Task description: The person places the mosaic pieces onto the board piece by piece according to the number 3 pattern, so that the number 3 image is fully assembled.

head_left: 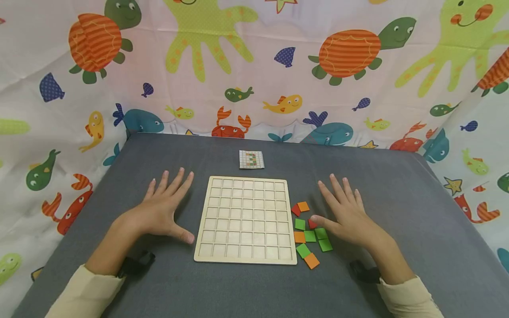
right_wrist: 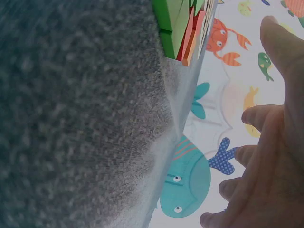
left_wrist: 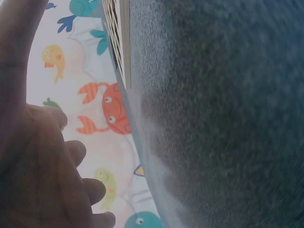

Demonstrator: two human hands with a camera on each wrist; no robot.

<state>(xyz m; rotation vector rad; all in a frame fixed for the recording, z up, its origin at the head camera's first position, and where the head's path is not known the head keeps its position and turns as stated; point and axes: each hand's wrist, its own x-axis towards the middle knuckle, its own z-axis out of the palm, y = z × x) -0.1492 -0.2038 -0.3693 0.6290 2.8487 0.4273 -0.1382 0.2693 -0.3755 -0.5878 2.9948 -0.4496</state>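
Note:
A square wooden grid board lies on the grey table, its cells bare. To its left, my left hand is spread with straight fingers, holding nothing; the left wrist view shows this hand above the cloth, with the board's edge beyond. On the other side, my right hand is spread too, its thumb over a red tile. Green tiles, orange tiles and another red tile lie loosely along the board's right edge. In the right wrist view, the hand stays apart from the green tiles.
A small card with a coloured grid pattern lies behind the board. Grey cloth covers the table. A curtain printed with sea animals hangs around the back and sides. Dark straps sit at both wrists.

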